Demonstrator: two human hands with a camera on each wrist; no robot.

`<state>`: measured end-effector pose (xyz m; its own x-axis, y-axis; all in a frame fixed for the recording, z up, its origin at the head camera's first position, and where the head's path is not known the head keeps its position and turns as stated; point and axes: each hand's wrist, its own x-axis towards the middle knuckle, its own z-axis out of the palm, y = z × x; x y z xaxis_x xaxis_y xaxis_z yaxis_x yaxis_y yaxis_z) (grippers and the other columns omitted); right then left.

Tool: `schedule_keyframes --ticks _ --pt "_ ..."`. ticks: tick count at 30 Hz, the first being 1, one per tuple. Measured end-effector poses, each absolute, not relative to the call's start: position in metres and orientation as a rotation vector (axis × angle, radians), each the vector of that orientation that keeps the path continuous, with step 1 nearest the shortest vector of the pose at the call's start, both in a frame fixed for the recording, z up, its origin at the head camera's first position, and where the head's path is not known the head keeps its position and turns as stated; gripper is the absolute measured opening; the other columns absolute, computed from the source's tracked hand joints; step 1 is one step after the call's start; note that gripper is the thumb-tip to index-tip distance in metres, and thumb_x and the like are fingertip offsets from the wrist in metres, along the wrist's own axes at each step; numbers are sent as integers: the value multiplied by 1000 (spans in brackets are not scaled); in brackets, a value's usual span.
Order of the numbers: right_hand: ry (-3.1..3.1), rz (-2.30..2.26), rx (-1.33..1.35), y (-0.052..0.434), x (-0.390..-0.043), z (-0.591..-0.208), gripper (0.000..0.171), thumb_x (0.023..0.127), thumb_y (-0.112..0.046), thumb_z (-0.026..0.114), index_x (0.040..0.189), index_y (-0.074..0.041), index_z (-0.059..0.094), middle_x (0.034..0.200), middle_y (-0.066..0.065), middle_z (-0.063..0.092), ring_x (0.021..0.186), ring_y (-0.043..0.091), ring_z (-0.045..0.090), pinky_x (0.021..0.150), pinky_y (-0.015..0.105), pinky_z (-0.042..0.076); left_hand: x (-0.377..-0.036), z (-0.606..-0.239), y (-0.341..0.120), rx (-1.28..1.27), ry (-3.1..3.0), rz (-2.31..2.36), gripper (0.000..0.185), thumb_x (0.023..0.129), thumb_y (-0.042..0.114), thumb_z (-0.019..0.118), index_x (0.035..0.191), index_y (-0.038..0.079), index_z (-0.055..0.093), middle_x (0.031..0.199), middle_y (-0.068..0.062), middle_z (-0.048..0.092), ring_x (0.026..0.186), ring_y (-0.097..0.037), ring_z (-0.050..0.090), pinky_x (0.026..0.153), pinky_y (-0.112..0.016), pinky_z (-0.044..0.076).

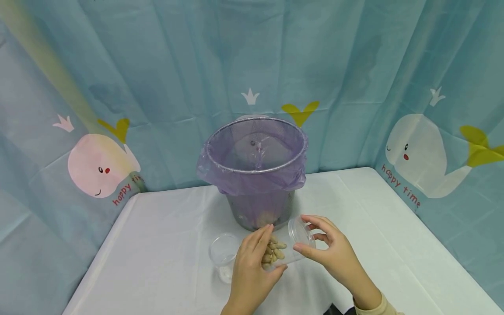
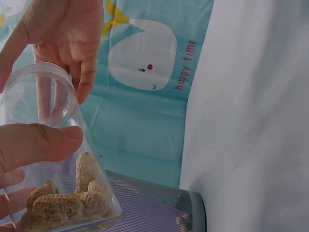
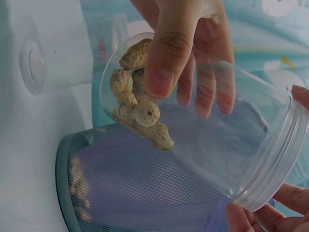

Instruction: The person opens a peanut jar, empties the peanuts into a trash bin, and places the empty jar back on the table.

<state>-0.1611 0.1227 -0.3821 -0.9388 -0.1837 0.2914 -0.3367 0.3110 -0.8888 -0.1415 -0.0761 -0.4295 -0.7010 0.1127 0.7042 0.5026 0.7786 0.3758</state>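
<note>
A clear plastic jar (image 1: pixel 290 253) lies tilted on its side between my hands, with whole peanuts in their shells (image 1: pixel 278 253) gathered at its base end. My left hand (image 1: pixel 253 267) grips the base end, thumb on the near side and fingers across the far side. At the ringed mouth end, my right hand (image 1: pixel 334 249) pinches the rim (image 3: pixel 270 186) between thumb and fingers. I cannot tell whether a clear lid covers that mouth. To the left of my left hand stands a second clear jar (image 1: pixel 223 250).
Behind the jar stands a mesh bin (image 1: pixel 256 210) lined with a purple bag (image 1: pixel 244 181). Peanut-like shapes (image 3: pixel 79 188) show through its mesh near the bottom. A white cloth (image 1: pixel 169 253) covers the table; a blue printed curtain (image 1: pixel 177 87) hangs at the back and sides.
</note>
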Motion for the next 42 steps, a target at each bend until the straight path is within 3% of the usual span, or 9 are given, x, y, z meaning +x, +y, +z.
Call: schedule_keyframes --ticks 7,18,27,42 --pt "-2427 1659 524 123 -163 -386 57 84 -18 80 135 -8 58 135 3 58 110 4 53 90 19 54 -140 -429 -77 -448 -2290 -738 105 49 23 101 142 19 54 135 1 62 120 -18 58 98 -38 54" --pt "-2425 1679 478 121 -162 -384 67 84 -18 80 143 -22 49 141 1 51 117 4 48 89 23 56 -141 -426 -77 -469 -2268 -705 105 49 26 101 143 18 54 135 1 62 121 -19 59 98 -38 54" --pt "-2435 1677 420 116 -161 -381 58 85 -22 79 137 -15 55 137 3 55 114 7 47 91 21 52 -141 -425 -78 -478 -2259 -688 106 49 25 101 143 18 53 134 0 62 121 -18 59 99 -37 54" --pt "-2398 1679 528 120 -162 -382 56 84 -17 80 136 -14 57 136 0 54 114 4 47 93 18 50 -141 -425 -78 -488 -2258 -686 105 49 25 101 142 17 54 134 -1 62 121 -19 59 98 -38 55"
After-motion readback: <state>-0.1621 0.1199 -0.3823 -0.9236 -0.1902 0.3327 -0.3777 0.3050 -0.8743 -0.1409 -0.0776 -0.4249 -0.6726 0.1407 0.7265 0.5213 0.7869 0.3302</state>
